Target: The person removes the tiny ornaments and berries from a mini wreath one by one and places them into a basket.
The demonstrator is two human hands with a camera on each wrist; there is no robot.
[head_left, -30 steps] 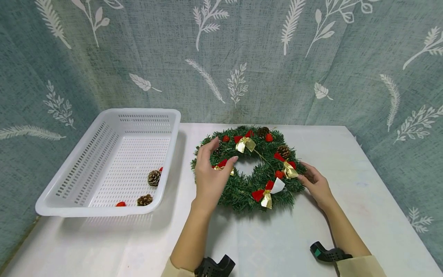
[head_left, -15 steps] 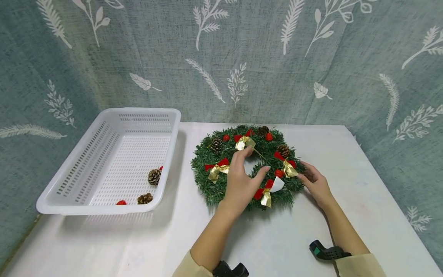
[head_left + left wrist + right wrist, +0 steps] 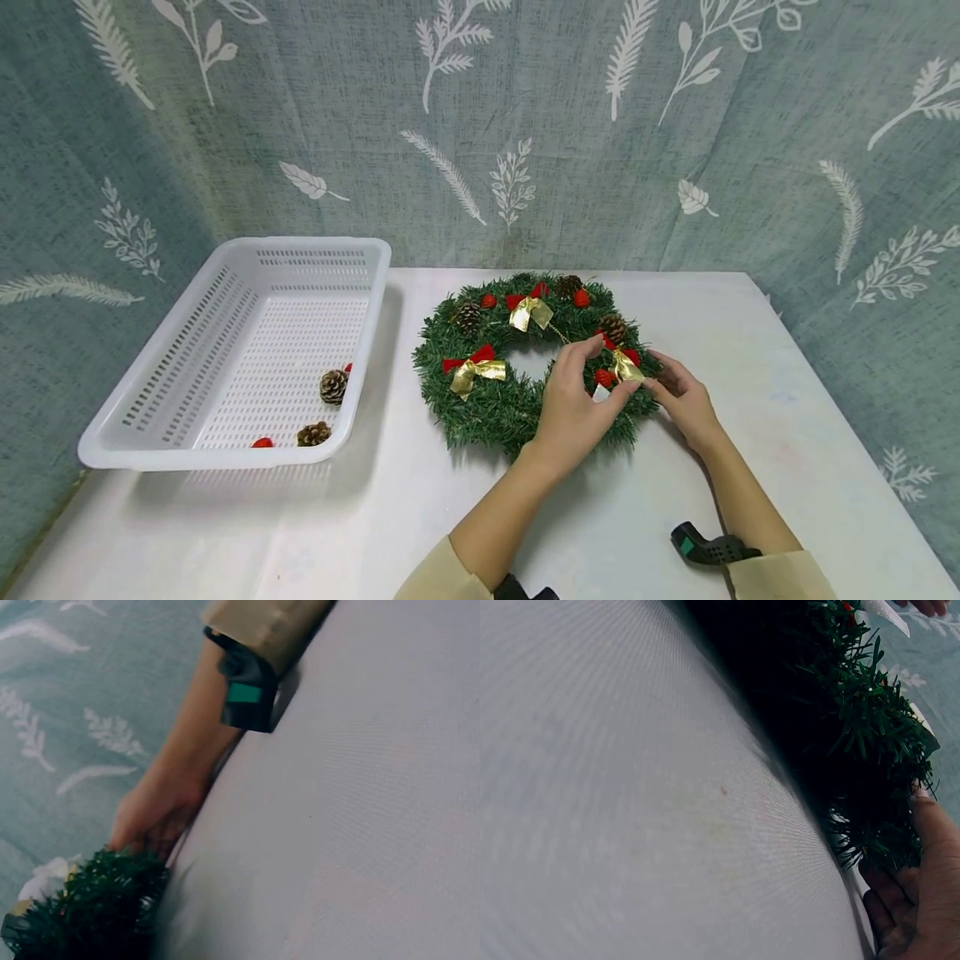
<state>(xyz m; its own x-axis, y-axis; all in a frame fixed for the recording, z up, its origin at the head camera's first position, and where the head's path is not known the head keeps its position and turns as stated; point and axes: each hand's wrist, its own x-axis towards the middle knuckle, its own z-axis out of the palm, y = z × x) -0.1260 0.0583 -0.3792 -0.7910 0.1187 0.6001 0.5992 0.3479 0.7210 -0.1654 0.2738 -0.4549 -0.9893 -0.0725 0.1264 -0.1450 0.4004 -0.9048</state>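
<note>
A green wreath (image 3: 480, 417) with red-and-gold bows, pine cones and red berry-like ornaments lies flat on the white table. My right hand (image 3: 690, 408) grips its right edge; in the right wrist view the thumb lies against the greenery (image 3: 870, 712), with the fingers curled at its underside. Over the wreath's right part, my left hand (image 3: 570, 412) has thumb and fingers spread apart near the right-hand gold bow (image 3: 626, 367). It largely covers the lower bow, whose white piece (image 3: 600, 392) still shows. I cannot tell whether the left thumb touches the right-hand bow.
To the left stands a white perforated basket (image 3: 210, 460). Inside it are a pine cone (image 3: 333, 387), another pine cone (image 3: 314, 433) and red ornaments (image 3: 262, 443). A green patterned cloth (image 3: 480, 167) hangs behind the table (image 3: 360, 533).
My left hand has moved right across the wreath, from its left bow to the right-hand bow. The right hand has stayed at the wreath's edge.
</note>
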